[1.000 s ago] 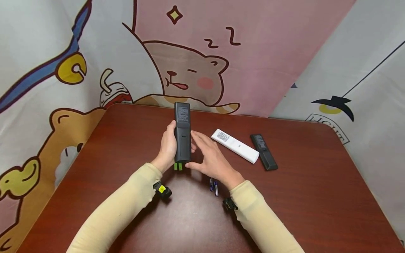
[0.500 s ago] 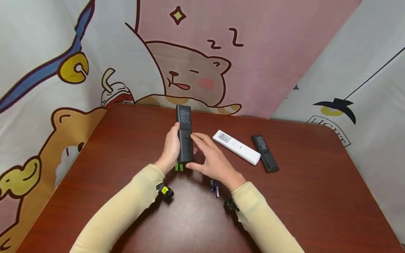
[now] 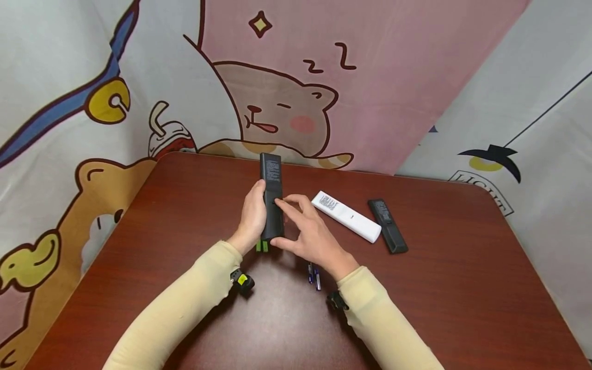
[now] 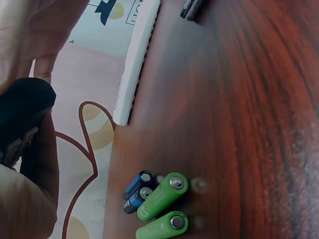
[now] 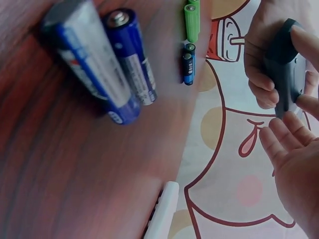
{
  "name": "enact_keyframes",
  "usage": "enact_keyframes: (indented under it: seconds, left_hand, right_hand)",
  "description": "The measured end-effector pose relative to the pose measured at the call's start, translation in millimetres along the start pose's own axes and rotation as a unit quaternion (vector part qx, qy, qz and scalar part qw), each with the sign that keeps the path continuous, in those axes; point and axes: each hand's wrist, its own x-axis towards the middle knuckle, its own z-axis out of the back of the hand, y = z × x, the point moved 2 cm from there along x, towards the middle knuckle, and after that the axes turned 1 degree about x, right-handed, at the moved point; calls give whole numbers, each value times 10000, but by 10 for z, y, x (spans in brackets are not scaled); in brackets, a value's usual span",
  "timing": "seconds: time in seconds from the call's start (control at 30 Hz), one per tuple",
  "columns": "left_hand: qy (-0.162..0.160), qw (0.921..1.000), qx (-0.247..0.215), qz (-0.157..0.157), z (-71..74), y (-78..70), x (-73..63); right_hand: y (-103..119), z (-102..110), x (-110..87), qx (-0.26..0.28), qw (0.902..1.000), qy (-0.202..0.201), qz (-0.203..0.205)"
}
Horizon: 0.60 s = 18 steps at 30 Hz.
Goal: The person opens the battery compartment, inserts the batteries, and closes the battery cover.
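Note:
A dark grey remote control [image 3: 272, 177] is held up over the table, its labelled back facing me. My left hand [image 3: 252, 215] grips it along the left side, thumb on the edge. From the right, my right hand [image 3: 313, 234] has its thumb at the lower end and its index fingertip by the small notch on the back cover. In the right wrist view the other right fingers stretch out beside the remote. Below it lie two green batteries [image 4: 164, 196] with two small blue-and-black batteries [image 4: 135, 191] next to them. Two blue-and-white batteries [image 5: 124, 64] lie under my right wrist.
A white remote control [image 3: 347, 217] lies back-up on the brown table [image 3: 462, 267], right of my hands. A second black remote control [image 3: 387, 226] rests just beyond it, close to its end. A cartoon-printed curtain [image 3: 370, 103] hangs behind the table's far edge.
The held remote has shifted slightly right and tilted in view. My right index finger has moved from the remote's side edge onto its back, at the notch.

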Motion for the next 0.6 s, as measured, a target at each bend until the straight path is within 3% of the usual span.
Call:
enact_keyframes:
  seconds: [0.23, 0.6]
  left_hand:
    - [-264, 9979, 584, -13, 7, -6, 11]
    - [-483, 9938, 993, -108, -6, -24, 18]
  right_hand:
    - [32, 0, 51, 125, 9999, -24, -50]
    - [50, -3, 150, 788, 9966, -54, -237]
